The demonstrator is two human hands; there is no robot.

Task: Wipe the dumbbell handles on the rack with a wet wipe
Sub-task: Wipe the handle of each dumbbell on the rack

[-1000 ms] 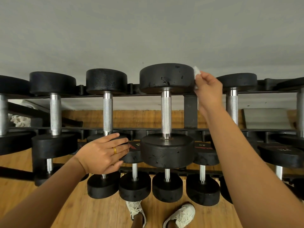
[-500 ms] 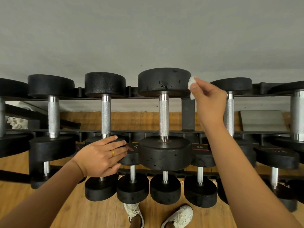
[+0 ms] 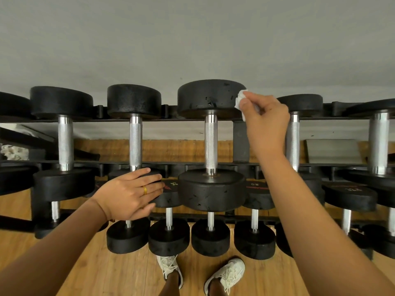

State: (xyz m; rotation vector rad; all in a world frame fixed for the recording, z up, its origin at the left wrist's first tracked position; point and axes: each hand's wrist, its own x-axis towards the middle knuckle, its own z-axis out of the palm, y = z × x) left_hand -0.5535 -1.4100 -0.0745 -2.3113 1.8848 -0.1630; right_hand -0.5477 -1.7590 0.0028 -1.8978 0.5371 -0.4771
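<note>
A black rack (image 3: 241, 142) holds rows of black dumbbells with knurled steel handles. The big middle dumbbell (image 3: 210, 189) on the top row has its handle (image 3: 211, 144) bare. My right hand (image 3: 265, 122) pinches a small white wet wipe (image 3: 240, 99) against the right edge of that dumbbell's far head (image 3: 210, 97). My left hand (image 3: 132, 193) lies flat, fingers together, on the near head of the dumbbell to the left, whose handle (image 3: 135, 142) shows above it. A gold ring sits on one finger.
More dumbbells stand on the top row at left (image 3: 64, 142) and right (image 3: 379, 144); smaller ones (image 3: 168, 238) fill the lower row. A grey wall (image 3: 192, 39) is behind the rack. My white shoes (image 3: 226, 274) stand on the wooden floor (image 3: 119, 274).
My right hand with the wipe has shifted slightly left and down onto the edge of the middle dumbbell's far head. My left hand has stayed on the near head.
</note>
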